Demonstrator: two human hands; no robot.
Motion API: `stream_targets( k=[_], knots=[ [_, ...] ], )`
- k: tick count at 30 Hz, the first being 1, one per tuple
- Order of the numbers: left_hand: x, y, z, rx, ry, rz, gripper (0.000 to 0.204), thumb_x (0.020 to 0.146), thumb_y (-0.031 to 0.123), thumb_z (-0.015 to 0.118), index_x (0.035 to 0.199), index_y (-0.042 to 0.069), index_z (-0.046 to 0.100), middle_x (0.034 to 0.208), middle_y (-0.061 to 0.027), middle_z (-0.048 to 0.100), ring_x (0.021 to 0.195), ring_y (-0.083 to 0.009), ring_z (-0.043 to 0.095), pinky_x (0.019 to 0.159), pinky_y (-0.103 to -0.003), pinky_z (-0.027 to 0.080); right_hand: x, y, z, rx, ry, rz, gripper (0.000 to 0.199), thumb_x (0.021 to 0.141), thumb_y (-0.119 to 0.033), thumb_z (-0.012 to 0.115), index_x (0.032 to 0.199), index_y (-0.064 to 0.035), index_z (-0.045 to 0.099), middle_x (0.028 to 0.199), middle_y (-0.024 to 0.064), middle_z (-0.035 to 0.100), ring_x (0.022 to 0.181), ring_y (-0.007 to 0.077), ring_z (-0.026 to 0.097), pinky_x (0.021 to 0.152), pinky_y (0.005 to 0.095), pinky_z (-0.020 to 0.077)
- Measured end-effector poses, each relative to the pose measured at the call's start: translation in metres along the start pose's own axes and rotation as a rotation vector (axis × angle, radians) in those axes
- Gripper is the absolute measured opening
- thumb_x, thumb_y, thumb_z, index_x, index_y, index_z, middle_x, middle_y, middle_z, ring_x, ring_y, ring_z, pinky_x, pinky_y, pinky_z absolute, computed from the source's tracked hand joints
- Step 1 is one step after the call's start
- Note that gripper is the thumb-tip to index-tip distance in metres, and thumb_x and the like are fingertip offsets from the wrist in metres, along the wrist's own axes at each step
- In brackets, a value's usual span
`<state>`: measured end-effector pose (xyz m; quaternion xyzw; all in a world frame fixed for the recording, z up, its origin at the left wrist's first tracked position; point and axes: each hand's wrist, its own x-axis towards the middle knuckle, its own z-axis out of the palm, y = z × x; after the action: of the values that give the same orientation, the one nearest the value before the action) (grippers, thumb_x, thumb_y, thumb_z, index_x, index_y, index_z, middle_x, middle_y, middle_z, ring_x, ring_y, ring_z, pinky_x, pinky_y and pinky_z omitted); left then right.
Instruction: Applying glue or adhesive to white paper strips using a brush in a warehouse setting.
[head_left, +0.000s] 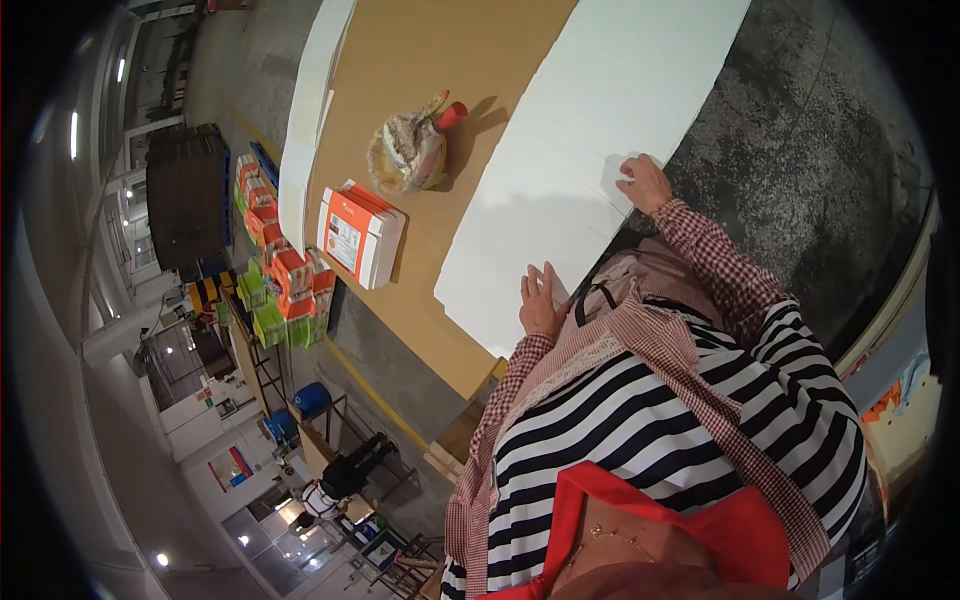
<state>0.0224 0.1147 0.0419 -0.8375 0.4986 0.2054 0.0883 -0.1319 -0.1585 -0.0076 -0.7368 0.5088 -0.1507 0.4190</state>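
A long white cardboard sheet lies across the near side of a brown cardboard surface. My left hand rests on the sheet by its near left corner, fingers spread and flat. Farther right, my right hand is at the sheet's near edge, its fingers bent and pinching there. Beyond the sheet stands a tub wrapped in clear plastic, with a red cylindrical piece sticking out of it. Left of the tub is a stack of folded orange and white boxes.
Another white sheet runs along the surface's far edge. On the floor beyond are piles of orange and green boxes and a dark stack. At the lower left a person in dark clothes bends by tables.
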Motion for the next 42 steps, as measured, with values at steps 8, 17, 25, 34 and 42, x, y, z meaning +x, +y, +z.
stream_targets(
  k=[8, 17, 25, 34, 42],
  knots=[
    [0.0, -0.003, 0.006, -0.006, 0.019, -0.003, 0.096, 0.07, 0.035, 0.076, 0.146, 0.021, 0.019, 0.147, -0.0192, 0.022, 0.133, -0.0398, 0.028, 0.093, -0.041, 0.047, 0.013, -0.007, -0.01, 0.13, -0.101, 0.065, 0.023, 0.076, -0.022, 0.068, 0.08, -0.0024, 0.058, 0.079, 0.0141, 0.062, 0.081, 0.0316, 0.061, 0.07, 0.0407, 0.0475],
    [0.0, -0.004, 0.009, 0.001, 0.047, 0.012, 0.097, 0.07, 0.033, 0.077, 0.146, 0.022, 0.019, 0.148, -0.0192, 0.022, 0.133, -0.0401, 0.028, 0.092, -0.041, 0.048, 0.009, 0.005, -0.003, -0.17, -0.14, -0.079, 0.024, 0.081, -0.03, 0.062, 0.08, -0.0058, 0.063, 0.08, 0.0166, 0.063, 0.079, 0.0355, 0.061, 0.069, 0.0453, 0.0478],
    [0.0, -0.005, 0.011, -0.02, 0.059, -0.004, 0.099, 0.068, 0.033, 0.078, 0.146, 0.022, 0.019, 0.148, -0.0188, 0.022, 0.133, -0.0396, 0.028, 0.088, -0.041, 0.05, 0.01, 0.004, -0.003, -0.163, -0.118, -0.071, 0.019, 0.079, -0.025, 0.064, 0.083, -0.0063, 0.064, 0.078, 0.0155, 0.063, 0.078, 0.0348, 0.061, 0.069, 0.0443, 0.0483],
    [-0.002, -0.002, 0.0, 0.01, 0.04, -0.006, 0.099, 0.067, 0.036, 0.078, 0.146, 0.023, 0.02, 0.148, -0.0179, 0.023, 0.133, -0.0383, 0.029, 0.084, -0.04, 0.051, -0.005, -0.007, -0.004, 0.067, -0.182, -0.009, 0.027, 0.075, -0.025, 0.069, 0.089, -0.0028, 0.065, 0.083, 0.0156, 0.065, 0.078, 0.0295, 0.063, 0.069, 0.0389, 0.0494],
    [-0.005, -0.001, -0.003, -0.069, 0.028, -0.006, 0.096, 0.066, 0.029, 0.077, 0.145, 0.023, 0.024, 0.146, -0.0191, 0.025, 0.13, -0.0405, 0.03, 0.088, -0.046, 0.047, 0.02, -0.003, 0.012, -0.29, -0.428, -0.125, 0.038, 0.079, -0.038, 0.065, 0.086, -0.0002, 0.068, 0.079, 0.0162, 0.066, 0.072, 0.0274, 0.064, 0.066, 0.0365, 0.0498]
  ],
)
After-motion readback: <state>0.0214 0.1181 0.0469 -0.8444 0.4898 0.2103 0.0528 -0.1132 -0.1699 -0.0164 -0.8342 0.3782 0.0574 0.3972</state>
